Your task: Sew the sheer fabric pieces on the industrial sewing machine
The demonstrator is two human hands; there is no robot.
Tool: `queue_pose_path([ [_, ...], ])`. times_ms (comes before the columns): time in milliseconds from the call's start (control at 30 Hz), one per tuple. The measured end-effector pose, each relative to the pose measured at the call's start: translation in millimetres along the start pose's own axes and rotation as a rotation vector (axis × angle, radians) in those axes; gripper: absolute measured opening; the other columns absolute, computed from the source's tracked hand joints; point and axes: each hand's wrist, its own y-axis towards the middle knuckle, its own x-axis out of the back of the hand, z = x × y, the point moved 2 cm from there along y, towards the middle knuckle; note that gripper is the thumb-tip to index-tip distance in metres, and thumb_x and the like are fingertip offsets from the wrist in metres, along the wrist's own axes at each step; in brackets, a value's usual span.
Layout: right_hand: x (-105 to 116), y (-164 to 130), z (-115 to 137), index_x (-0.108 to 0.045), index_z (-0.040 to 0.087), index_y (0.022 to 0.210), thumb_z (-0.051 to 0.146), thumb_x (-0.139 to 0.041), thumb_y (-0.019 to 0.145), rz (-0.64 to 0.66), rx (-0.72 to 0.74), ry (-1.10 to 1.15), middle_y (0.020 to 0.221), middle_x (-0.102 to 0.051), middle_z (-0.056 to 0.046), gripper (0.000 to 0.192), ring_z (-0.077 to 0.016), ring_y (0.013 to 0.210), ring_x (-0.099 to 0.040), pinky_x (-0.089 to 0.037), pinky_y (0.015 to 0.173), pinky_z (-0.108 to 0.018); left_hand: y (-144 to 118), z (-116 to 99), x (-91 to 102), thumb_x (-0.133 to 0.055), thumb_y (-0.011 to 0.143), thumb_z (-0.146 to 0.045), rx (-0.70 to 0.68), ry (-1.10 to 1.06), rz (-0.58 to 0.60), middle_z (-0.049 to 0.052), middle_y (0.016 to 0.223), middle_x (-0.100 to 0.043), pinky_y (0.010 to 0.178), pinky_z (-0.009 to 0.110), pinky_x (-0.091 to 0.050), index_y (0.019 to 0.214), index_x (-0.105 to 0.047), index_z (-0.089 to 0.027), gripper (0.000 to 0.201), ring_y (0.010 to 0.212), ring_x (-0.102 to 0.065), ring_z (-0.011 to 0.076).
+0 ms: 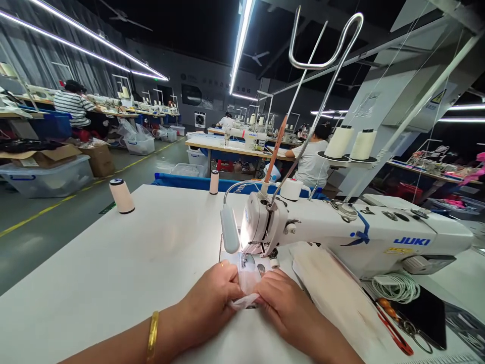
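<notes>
My left hand [214, 298] and my right hand [286, 306] both pinch a small piece of thin white fabric [246, 285] on the white table [113, 268]. The fabric lies just in front of the presser foot [248, 260] of a white JUKI sewing machine [341, 230], lit by its small lamp [230, 235]. A gold bangle sits on my left wrist and a ring on a finger of that hand. My fingers hide most of the fabric.
A stack of pale fabric pieces [333, 293] lies right of my hands. White cord [396, 285], red snips [394, 331] and a dark phone [424, 313] lie under the machine arm. Thread spools [121, 195] [214, 182] stand on the table. Other people sew at benches behind.
</notes>
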Motion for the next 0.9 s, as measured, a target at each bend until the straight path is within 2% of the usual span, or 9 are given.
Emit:
queue_pose_path([
  [133, 3, -4, 0, -0.051, 0.023, 0.086, 0.021, -0.044, 0.112, 0.024, 0.000, -0.019, 0.085, -0.061, -0.001, 0.027, -0.0206, 0.080, -0.054, -0.044, 0.073, -0.032, -8, -1, -3.8, -0.054, 0.108, -0.030, 0.011, 0.062, 0.040, 0.003, 0.076, -0.058, 0.064, 0.031, -0.035, 0.085, -0.081, -0.027, 0.035, 0.072, -0.049, 0.0191],
  [233, 2, -3, -1, -0.050, 0.022, 0.086, 0.021, -0.044, 0.112, 0.007, 0.003, -0.045, 0.085, -0.060, -0.001, 0.027, -0.0204, 0.079, -0.053, -0.043, 0.072, -0.032, -6, 1, -5.6, -0.054, 0.109, -0.032, 0.011, 0.065, 0.038, 0.003, 0.076, -0.057, 0.064, 0.031, -0.035, 0.091, -0.082, -0.029, 0.033, 0.072, -0.049, 0.0194],
  [367, -2, -1, -4, -0.052, 0.022, 0.087, 0.020, -0.046, 0.111, -0.002, -0.003, -0.073, 0.085, -0.062, -0.001, 0.025, -0.0209, 0.079, -0.054, -0.044, 0.073, -0.033, -2, 8, -6.8, -0.055, 0.109, -0.039, 0.015, 0.090, 0.014, 0.003, 0.074, -0.054, 0.063, 0.031, -0.033, 0.082, -0.079, -0.026, 0.038, 0.072, -0.047, 0.0191],
  [533, -6, 1, -9, -0.056, 0.023, 0.090, 0.010, -0.046, 0.107, -0.004, -0.039, -0.132, 0.087, -0.066, -0.002, 0.024, -0.0232, 0.079, -0.057, -0.046, 0.072, -0.036, 4, 17, -6.8, -0.059, 0.104, -0.028, 0.017, 0.154, 0.028, 0.003, 0.076, -0.054, 0.062, 0.030, -0.034, 0.079, -0.075, -0.023, 0.031, 0.071, -0.046, 0.0186],
  [600, -8, 1, -8, -0.059, 0.024, 0.095, 0.012, -0.046, 0.108, -0.001, -0.053, -0.139, 0.089, -0.069, -0.003, 0.022, -0.0245, 0.080, -0.059, -0.047, 0.073, -0.037, 6, 19, -6.1, -0.058, 0.099, -0.020, 0.014, 0.168, 0.012, 0.003, 0.076, -0.053, 0.060, 0.030, -0.032, 0.078, -0.076, -0.022, 0.028, 0.069, -0.046, 0.0186],
  [667, -9, 1, -7, -0.062, 0.024, 0.108, 0.021, -0.056, 0.108, -0.009, -0.058, -0.112, 0.100, -0.073, -0.005, 0.006, -0.0265, 0.087, -0.062, -0.050, 0.077, -0.039, 9, 20, -4.8, -0.056, 0.091, -0.011, 0.013, 0.157, -0.012, 0.004, 0.077, -0.054, 0.059, 0.029, -0.032, 0.077, -0.076, -0.021, 0.027, 0.068, -0.046, 0.0182],
  [733, -13, 3, -5, -0.059, 0.023, 0.124, 0.029, -0.066, 0.104, -0.039, -0.049, -0.077, 0.117, -0.074, -0.008, 0.022, -0.0290, 0.096, -0.065, -0.053, 0.084, -0.042, 12, 20, -2.8, -0.055, 0.087, -0.007, 0.021, 0.092, -0.012, 0.004, 0.078, -0.058, 0.061, 0.029, -0.035, 0.079, -0.077, -0.022, 0.027, 0.068, -0.048, 0.0177],
  [800, -16, 7, -5, -0.059, 0.022, 0.127, 0.024, -0.061, 0.105, -0.090, -0.049, -0.051, 0.120, -0.074, -0.009, 0.022, -0.0297, 0.100, -0.066, -0.053, 0.085, -0.042, 16, 21, 0.1, -0.055, 0.089, -0.009, 0.076, -0.024, 0.019, 0.003, 0.079, -0.063, 0.065, 0.028, -0.041, 0.081, -0.078, -0.022, 0.028, 0.072, -0.053, 0.0178],
  [900, -20, 14, -8, -0.062, 0.024, 0.111, 0.012, -0.042, 0.106, -0.163, -0.120, 0.008, 0.100, -0.075, -0.005, 0.024, -0.0264, 0.089, -0.067, -0.051, 0.076, -0.037, 23, 24, 6.5, -0.055, 0.098, -0.020, 0.268, -0.191, 0.095, 0.002, 0.084, -0.069, 0.075, 0.028, -0.048, 0.080, -0.077, -0.022, 0.029, 0.083, -0.061, 0.0194],
])
